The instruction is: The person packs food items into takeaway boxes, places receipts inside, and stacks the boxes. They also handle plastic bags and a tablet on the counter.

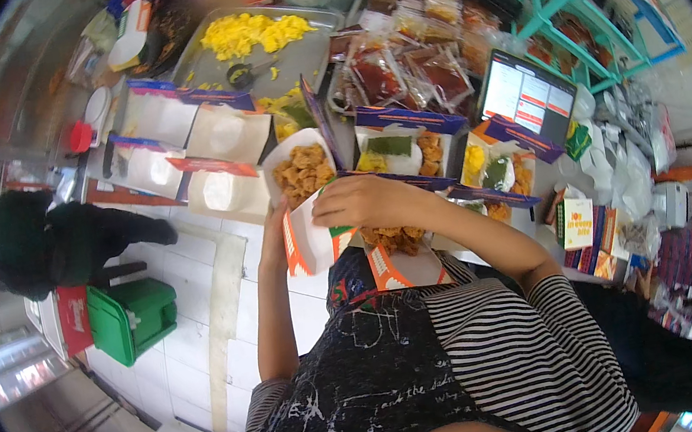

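My left hand (275,232) grips the left side of an orange-and-white paper food box (310,240) filled with pieces of fried chicken (304,172). Across the box's raised lid lies my right hand (351,205), fingers bent over its upper edge. A second open box (409,273) with fried chicken sits by my waist, under my right forearm. Just beyond, an open meal box (408,113) holds rice with a green leaf strip, yellow egg and chicken. Another meal box (522,137) with similar food stands to its right. Several lined boxes (227,133) without visible food stand at the left.
A metal tray (323,19) of scrambled egg (256,31) with a black scoop (241,74) lies at the back. Piled sauce packets (376,71), a tablet (526,94) and a turquoise rack (581,8) stand right. A person (28,244) and a green bin (130,320) are left.
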Tool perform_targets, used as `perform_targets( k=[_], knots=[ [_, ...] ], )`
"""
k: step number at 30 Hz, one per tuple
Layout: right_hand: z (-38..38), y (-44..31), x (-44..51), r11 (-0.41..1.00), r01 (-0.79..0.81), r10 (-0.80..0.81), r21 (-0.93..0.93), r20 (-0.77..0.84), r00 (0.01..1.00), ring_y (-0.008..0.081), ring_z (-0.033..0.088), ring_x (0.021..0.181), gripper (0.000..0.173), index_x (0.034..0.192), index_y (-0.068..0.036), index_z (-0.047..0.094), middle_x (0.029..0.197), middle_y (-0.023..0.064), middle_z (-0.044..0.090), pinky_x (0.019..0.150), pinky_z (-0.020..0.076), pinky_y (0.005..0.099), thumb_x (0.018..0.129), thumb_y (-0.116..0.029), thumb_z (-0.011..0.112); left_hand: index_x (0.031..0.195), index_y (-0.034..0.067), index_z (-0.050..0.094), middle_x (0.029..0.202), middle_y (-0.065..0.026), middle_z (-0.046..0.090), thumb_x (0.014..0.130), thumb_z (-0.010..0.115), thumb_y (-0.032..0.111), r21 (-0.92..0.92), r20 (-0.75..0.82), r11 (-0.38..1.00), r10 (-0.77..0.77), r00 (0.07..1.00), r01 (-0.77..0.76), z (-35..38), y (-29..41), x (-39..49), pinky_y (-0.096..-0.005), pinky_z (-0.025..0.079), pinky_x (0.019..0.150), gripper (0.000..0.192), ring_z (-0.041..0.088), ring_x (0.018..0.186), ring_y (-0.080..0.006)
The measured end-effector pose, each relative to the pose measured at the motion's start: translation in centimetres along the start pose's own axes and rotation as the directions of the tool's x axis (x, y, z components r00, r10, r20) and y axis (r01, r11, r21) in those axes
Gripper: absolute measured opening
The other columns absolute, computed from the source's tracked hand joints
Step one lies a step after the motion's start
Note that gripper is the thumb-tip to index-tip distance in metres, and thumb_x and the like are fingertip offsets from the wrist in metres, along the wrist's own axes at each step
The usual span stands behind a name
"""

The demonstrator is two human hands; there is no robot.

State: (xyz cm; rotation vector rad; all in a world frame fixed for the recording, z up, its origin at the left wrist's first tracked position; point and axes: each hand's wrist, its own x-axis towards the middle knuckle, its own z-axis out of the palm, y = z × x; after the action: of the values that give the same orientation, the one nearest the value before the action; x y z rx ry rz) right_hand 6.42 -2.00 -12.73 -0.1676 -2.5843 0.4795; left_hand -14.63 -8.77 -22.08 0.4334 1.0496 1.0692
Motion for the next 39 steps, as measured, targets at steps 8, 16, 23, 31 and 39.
perform_targets(
  k=[8,16,23,31,39],
  knots=[
    [-5.1,-6.0,0.0,0.992,0.051,-0.034,0.112,-0.146,0.989,0.022,0.056,0.097,0.019,0.095,-0.008,0.056,0.102,0.0057,0.057,0.081,0.0477,0.0334,0.077,-0.014,0.057,0.137,0.003,0.031,0.13,-0.0132,0.042,0.091,0.052,0.036,0.234,-0.106,0.957,0.2,0.974,-0.171,4.8,5.0,-6.8,-0.0303,0.039,0.092,0.061,0.045,0.113,-0.0193],
    [-15.9,-15.4,-9.2,0.97,-0.101,0.173,0.223,-0.329,0.929,0.0301,0.056,0.091,0.015,0.089,-0.002,0.056,0.094,0.0118,0.055,0.083,0.0475,0.0433,0.078,-0.01,0.061,0.137,0.008,0.032,0.125,-0.0127,0.048,0.094,0.048,0.029,0.265,-0.023,0.949,0.181,0.983,-0.169,23.6,4.7,-13.4,-0.0315,0.045,0.086,0.051,0.054,0.104,-0.0192],
    [-20.7,-24.2,-23.6,0.833,-0.374,0.499,0.407,-0.261,0.826,0.0324,0.056,0.09,0.016,0.084,0.0,0.057,0.092,0.0142,0.054,0.085,0.0452,0.0483,0.073,-0.009,0.063,0.141,0.002,0.017,0.141,-0.0175,0.027,0.093,0.048,0.036,0.548,0.449,0.836,-0.264,0.854,-0.031,33.2,-5.4,-12.6,-0.0339,0.022,0.107,0.066,0.029,0.129,-0.0241],
    [-10.9,-23.5,-38.7,0.561,-0.679,0.815,0.474,-0.174,0.552,0.0305,0.056,0.098,0.034,0.09,0.0,0.053,0.101,0.012,0.057,0.089,0.0447,0.038,0.058,0.01,0.062,0.138,0.006,0.024,0.132,-0.0157,0.039,0.096,0.045,0.03,0.531,0.254,0.751,-0.583,0.772,0.392,33.7,-22.8,-7.4,-0.0348,0.037,0.098,0.053,0.041,0.12,-0.0232],
    [-7.1,-24.3,-43.5,0.418,-0.692,0.876,0.589,-0.059,0.479,0.0288,0.052,0.097,0.031,0.09,-0.002,0.049,0.102,0.0109,0.051,0.085,0.0425,0.0327,0.064,0.008,0.062,0.124,0.009,0.042,0.128,-0.0142,0.046,0.073,0.066,0.003,0.489,0.819,0.089,-0.39,0.422,-0.868,32.5,-21.4,-11.4,-0.0383,0.027,0.106,0.057,0.036,0.127,-0.0289]
  ],
)
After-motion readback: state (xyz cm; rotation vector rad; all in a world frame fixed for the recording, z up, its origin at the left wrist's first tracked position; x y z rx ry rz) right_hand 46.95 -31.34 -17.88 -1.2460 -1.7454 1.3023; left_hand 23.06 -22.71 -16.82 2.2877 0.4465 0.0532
